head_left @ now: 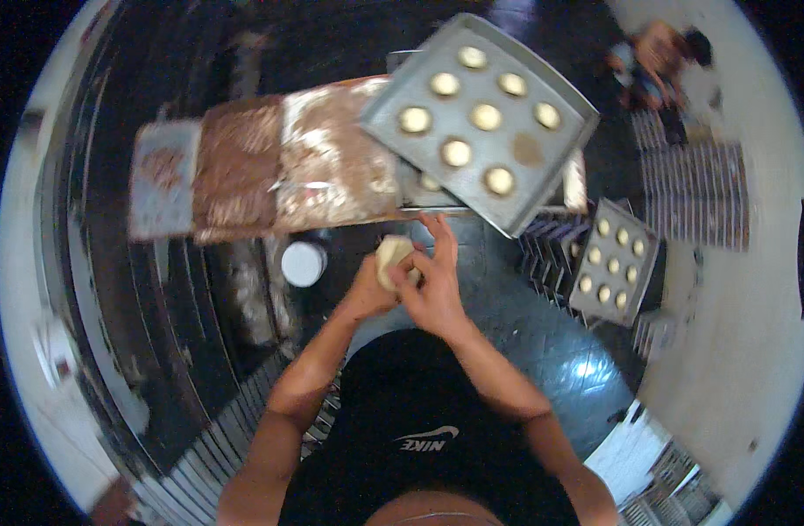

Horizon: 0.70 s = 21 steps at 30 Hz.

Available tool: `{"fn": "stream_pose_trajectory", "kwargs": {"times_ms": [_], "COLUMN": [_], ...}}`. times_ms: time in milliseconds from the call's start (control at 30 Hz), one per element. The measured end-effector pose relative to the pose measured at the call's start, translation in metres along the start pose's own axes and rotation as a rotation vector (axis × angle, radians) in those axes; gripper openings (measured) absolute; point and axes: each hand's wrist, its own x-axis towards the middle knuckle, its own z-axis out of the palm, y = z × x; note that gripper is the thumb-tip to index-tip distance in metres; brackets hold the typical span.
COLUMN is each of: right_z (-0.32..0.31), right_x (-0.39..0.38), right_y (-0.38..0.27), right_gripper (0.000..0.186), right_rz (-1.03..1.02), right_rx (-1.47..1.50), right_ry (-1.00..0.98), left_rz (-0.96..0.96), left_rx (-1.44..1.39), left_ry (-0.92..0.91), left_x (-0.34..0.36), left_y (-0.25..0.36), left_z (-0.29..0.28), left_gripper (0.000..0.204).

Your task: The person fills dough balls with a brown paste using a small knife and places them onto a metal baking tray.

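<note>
In front of my body, my left hand [368, 287] is wrapped round a pale piece of dough [389, 260]. My right hand [436, 289] presses against the dough with its thumb and a bent finger, while its other fingers reach up and away. Beyond my hands, a large grey baking tray [507, 210] sits at an angle and holds several round dough balls [486, 117]. Between two of those balls, a brownish round mark shows on the tray's bare surface. Part of the dough is hidden by my fingers.
Left of the tray lies a floury wooden board [332, 167] with a brown part and a grey sheet at its end. A white round lid [304, 264] is near my left hand. To the right, a second tray [580, 302] of dough balls rests on a rack. Another person [658, 66] is at the far right.
</note>
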Motion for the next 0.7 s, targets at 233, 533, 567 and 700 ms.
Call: {"fn": "stream_pose_trajectory", "kwargs": {"times_ms": [233,533,567,700], "right_z": [0.121,0.325,0.329,0.36], "right_x": [0.03,0.124,0.117,0.13], "right_y": [-0.003,0.103,0.097,0.007], "right_gripper": [0.036,0.034,0.03,0.027], "right_rz": [0.161,-0.261,-0.207,-0.36], "right_rx": [0.347,-0.363,-0.339,-0.368], "right_ry": [-0.035,-0.28,-0.293,-0.4], "left_rz": [0.173,0.047,-0.027,-0.056], "left_rx": [-0.115,-0.263,-0.07,-0.209], "left_ry": [0.49,0.794,0.773,0.96], "left_x": [-0.053,-0.1,-0.109,-0.137], "left_y": [-0.022,-0.123,-0.127,-0.171], "left_z": [-0.089,-0.258,-0.284,-0.339], "left_gripper": [0.039,0.04,0.044,0.06]}}
